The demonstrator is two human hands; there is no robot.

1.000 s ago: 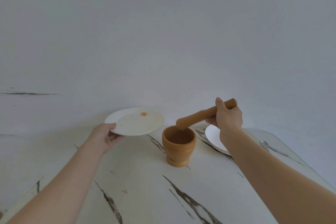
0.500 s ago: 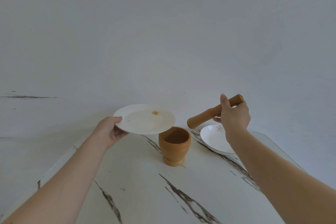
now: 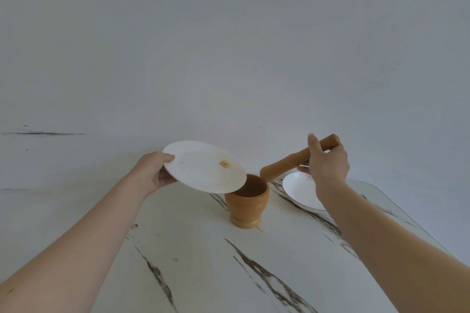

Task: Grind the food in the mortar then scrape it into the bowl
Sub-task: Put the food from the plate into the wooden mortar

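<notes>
fingers (image 3: 166, 177) of my left hand (image 3: 155, 173) pinch the rim of the white plate (image 3: 201, 170), tipped over the mortar (image 3: 246, 202). one small food bit (image 3: 224, 164) sits on the plate. my right hand (image 3: 326, 164) is closed round the pestle (image 3: 287, 164), held above the mortar. the white bowl (image 3: 300, 193) sits near the tabletop's (image 3: 203, 262) far right corner, just beside the mortar.

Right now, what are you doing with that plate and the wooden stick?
A person is getting food ready to grind. The left hand tilts a white plate over the wooden mortar, and one small piece of food sits on the plate. The right hand holds the wooden pestle up beside the mortar, not in it. A white bowl waits on the marble table behind that hand.
</notes>
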